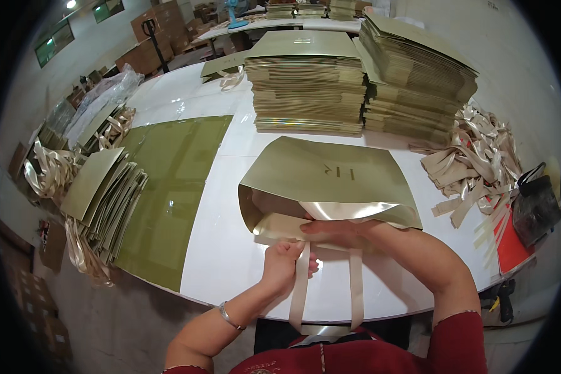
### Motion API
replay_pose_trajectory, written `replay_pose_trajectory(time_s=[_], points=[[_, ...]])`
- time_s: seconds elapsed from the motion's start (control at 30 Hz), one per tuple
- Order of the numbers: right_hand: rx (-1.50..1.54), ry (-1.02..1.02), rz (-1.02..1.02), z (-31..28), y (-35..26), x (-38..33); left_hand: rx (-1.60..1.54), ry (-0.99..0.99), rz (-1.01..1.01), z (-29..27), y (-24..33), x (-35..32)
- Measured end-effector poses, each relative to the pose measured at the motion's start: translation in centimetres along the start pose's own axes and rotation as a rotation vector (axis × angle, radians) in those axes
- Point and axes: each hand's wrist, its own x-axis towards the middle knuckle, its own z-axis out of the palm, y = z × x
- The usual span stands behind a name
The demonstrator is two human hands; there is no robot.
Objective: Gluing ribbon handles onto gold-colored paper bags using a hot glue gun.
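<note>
A gold-olive paper bag lies on the white table in front of me, its mouth toward me and gaping. A beige satin ribbon handle hangs from its near edge down past the table's front edge. My left hand is closed at the near edge, pinching the ribbon where it meets the bag; a strand runs across the fingers. My right hand reaches into the mouth from the right and grips the near panel, thumb on the inside. Its other fingers are mostly hidden. A second shiny ribbon lies inside the mouth.
Tall stacks of flat bags stand at the back. Loose ribbons are heaped at right, beside a red sheet and a black container. At left, bags with ribbons lean over an olive board.
</note>
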Motion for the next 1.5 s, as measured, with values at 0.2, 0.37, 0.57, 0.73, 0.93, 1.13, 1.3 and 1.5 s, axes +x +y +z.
replay_pose_trajectory(time_s=[0.2, 0.37, 0.57, 0.73, 0.93, 1.13, 1.3, 1.5], points=[[0.151, 0.007, 0.019, 0.8, -3.1, -3.1, -0.026, 0.011, 0.047, -0.2, -0.8, 0.1], [0.070, 0.013, 0.289, 0.8, -3.0, -3.0, -0.039, -0.211, -0.010, -1.6, 0.7, 0.1], [-0.123, 0.013, 0.153, 0.6, -2.0, -2.7, 1.002, 0.051, 0.375, -2.1, 3.0, -1.1], [-0.528, -0.023, -0.142, 0.4, 0.1, -5.2, 1.292, 0.110, 1.034, -2.1, 2.9, 0.5], [-1.035, 0.221, -0.920, 0.9, -0.5, -13.4, 1.260, -0.071, 1.465, -4.6, 1.2, 0.5], [-0.387, 0.037, -0.675, -7.7, -4.1, -10.3, 1.479, -0.259, 1.505, -5.3, 1.7, -0.8], [-0.175, -0.032, -0.185, -13.6, -3.0, -2.5, 1.420, -0.205, 1.388, -4.5, 2.8, -0.8], [0.074, -0.176, -0.731, -6.9, -7.3, -12.4, 1.303, -0.030, 1.340, -3.9, 2.1, 0.4]])
